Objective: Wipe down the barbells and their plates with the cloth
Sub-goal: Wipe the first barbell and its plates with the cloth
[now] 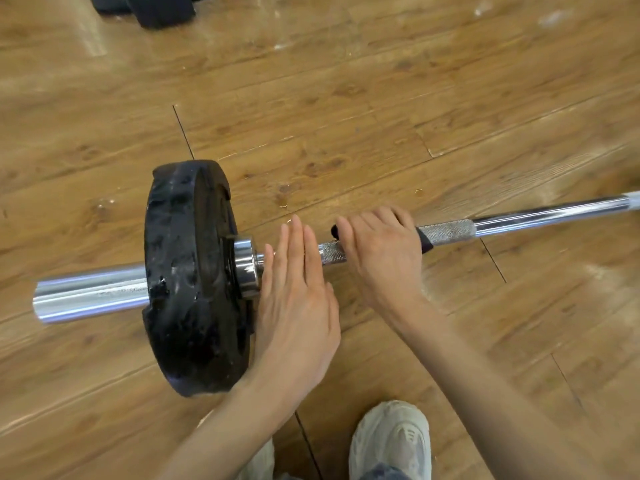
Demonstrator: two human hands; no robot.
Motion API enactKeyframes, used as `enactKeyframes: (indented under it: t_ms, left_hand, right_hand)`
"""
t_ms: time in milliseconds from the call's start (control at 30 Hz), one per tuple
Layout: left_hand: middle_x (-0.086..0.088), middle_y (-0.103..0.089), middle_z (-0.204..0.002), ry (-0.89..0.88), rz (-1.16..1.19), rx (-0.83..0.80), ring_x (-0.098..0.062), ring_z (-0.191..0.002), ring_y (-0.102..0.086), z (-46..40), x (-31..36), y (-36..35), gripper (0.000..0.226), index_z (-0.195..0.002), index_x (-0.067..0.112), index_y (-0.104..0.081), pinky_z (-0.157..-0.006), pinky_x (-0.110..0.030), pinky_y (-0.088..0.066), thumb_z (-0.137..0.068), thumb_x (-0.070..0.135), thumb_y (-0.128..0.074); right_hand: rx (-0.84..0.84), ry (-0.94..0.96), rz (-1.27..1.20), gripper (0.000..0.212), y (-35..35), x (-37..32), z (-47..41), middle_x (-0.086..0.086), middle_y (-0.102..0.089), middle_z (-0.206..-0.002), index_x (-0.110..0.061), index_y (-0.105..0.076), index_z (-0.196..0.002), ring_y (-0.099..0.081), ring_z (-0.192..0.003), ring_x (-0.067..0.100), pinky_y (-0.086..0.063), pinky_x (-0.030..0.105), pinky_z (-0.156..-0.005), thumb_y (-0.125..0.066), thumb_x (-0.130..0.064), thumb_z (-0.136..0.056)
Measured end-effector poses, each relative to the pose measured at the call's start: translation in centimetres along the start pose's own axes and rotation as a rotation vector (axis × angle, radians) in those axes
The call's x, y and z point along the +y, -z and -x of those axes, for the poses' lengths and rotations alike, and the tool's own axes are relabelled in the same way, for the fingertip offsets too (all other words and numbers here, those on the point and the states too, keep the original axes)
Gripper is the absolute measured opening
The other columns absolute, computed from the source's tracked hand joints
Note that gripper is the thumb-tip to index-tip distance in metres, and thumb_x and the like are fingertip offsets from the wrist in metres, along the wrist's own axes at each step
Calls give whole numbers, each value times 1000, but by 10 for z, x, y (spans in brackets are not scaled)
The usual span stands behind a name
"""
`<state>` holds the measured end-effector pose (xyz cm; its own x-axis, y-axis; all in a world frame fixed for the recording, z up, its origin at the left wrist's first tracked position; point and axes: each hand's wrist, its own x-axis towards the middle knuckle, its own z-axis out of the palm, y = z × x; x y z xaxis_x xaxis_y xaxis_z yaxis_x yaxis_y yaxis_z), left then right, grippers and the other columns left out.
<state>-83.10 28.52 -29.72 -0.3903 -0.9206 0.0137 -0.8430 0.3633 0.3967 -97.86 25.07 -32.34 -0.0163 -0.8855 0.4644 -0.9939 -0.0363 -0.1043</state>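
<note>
A chrome barbell [519, 220] lies across the wooden floor, with a worn black plate [187, 271] on its left sleeve [90, 296]. My right hand [381, 251] grips the knurled shaft with a dark cloth [425, 241] wrapped round the bar under the palm; only the cloth's ends show. My left hand [294, 292] is held flat with straight fingers over the bar, just right of the plate's collar [246, 268], and holds nothing.
Black weights [152, 8] sit on the floor at the top left. My shoe [391, 441] stands near the bottom edge, close below the bar. Wooden floor [346, 116] stretches beyond the barbell.
</note>
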Motion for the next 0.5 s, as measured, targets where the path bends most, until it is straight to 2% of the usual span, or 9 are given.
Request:
enactKeyframes:
  t_ms: [67,133,167,233,300,400,433,500]
  left_hand:
    - [-21,-6,-166,-1,18,2,-32,-155,-2,-2,0,0,62,-157,-4,-13,-125,-44,1,-103,20,-32]
    - [-18,1,-166,3,42,-16,-29,-155,5,-3,-1,2,61,-158,-2,-7,-125,-43,6,-106,19,-32]
    - [-17,3,-166,0,57,-32,-28,-154,8,-3,0,5,62,-158,-1,-5,-124,-42,9,-106,20,-32]
    - [-16,5,-166,-3,77,-34,-27,-154,9,-3,-1,7,63,-158,0,-4,-122,-41,12,-106,23,-32]
    - [-15,3,-166,-1,87,-10,-27,-154,7,-4,-2,5,61,-158,0,-5,-122,-41,11,-107,22,-31]
    - [-14,-3,-167,3,84,20,-25,-155,2,-4,-4,0,60,-159,2,-10,-125,-37,12,-106,25,-25]
    - [-13,-4,-167,4,79,25,-24,-156,1,-4,-4,-1,61,-159,2,-11,-124,-35,12,-105,27,-24]
    - [-10,-3,-168,0,84,8,-22,-156,3,-4,-4,-1,61,-160,5,-10,-123,-32,14,-105,29,-21]
  right_hand:
    - [-117,28,-58,58,13,11,3,2,-70,-90,-11,-73,-102,-60,-92,25,-33,43,-114,-19,-34,-111]
    - [-243,-32,-145,56,25,19,5,3,-66,-123,-12,-61,-136,-55,-118,24,-16,46,-124,-17,-35,-109]
    - [-267,-81,-160,54,33,21,6,5,-60,-135,-12,-54,-143,-51,-128,24,-11,46,-125,-19,-34,-108]
    - [-223,-109,-99,48,42,24,9,7,-53,-145,-9,-52,-143,-47,-136,26,-10,46,-126,-26,-28,-107]
    - [-222,-45,-83,45,44,26,15,9,-56,-142,-6,-56,-140,-46,-138,27,-12,43,-126,-31,-27,-108]
    - [-246,35,-118,48,36,32,25,7,-61,-133,-9,-59,-135,-48,-134,29,-23,43,-123,-31,-39,-109]
    - [-243,46,-91,49,32,35,23,6,-63,-126,-11,-61,-130,-52,-126,30,-32,45,-117,-29,-41,-109]
    - [-188,29,-28,49,21,35,15,8,-64,-104,-10,-66,-111,-53,-99,31,-45,43,-91,-26,-39,-110]
